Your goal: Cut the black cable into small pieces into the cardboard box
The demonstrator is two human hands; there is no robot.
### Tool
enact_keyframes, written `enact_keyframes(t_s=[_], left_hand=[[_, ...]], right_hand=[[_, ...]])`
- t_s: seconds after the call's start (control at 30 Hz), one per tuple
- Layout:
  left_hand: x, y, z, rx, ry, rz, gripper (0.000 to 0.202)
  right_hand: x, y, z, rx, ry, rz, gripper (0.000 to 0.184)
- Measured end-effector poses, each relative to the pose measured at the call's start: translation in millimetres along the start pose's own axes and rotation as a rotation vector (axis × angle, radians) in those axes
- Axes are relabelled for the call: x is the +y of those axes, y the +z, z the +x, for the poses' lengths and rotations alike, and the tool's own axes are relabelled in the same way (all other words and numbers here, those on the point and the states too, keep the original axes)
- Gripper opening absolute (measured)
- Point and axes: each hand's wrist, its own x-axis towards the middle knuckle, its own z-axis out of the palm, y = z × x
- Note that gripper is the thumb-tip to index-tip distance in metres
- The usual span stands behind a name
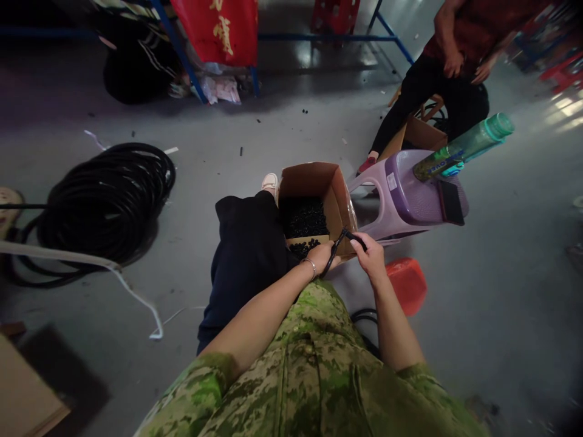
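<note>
My left hand [322, 257], with a bracelet at the wrist, is closed round a thin, curved black length that looks like tubing [328, 264]. The fingers of my right hand [371, 256] close on a short, thicker black piece [356, 239], whose kind I cannot make out. Both black things meet between my hands, over the near right edge of an open cardboard box [304, 181]. Inside that box lie many small black pieces [304, 217], with more of them in a smaller section [304, 247] at the near side.
A purple stool [395, 193] on my right carries a green bottle [464, 149] and a dark phone-like slab [450, 203]. Below it is a red plastic stool [407, 285]. Coiled black hose [107, 200] lies left. Ahead right sits another person [473, 36] by a second box [423, 135].
</note>
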Motion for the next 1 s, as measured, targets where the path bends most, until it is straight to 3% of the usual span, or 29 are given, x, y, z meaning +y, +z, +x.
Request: enact_keyframes(t_s=[0.4, 1.0], left_hand=[[-1.0, -0.1, -2.0, -0.014, 0.028, 0.094, 0.028], [2.8, -1.6, -1.8, -0.015, 0.018, 0.102, 0.028]], right_hand=[[6.1, 6.2, -3.9, -0.112, 0.036, 0.016, 0.033], [3.0, 10.9, 0.7, -0.075, 0.102, 0.181, 0.036]])
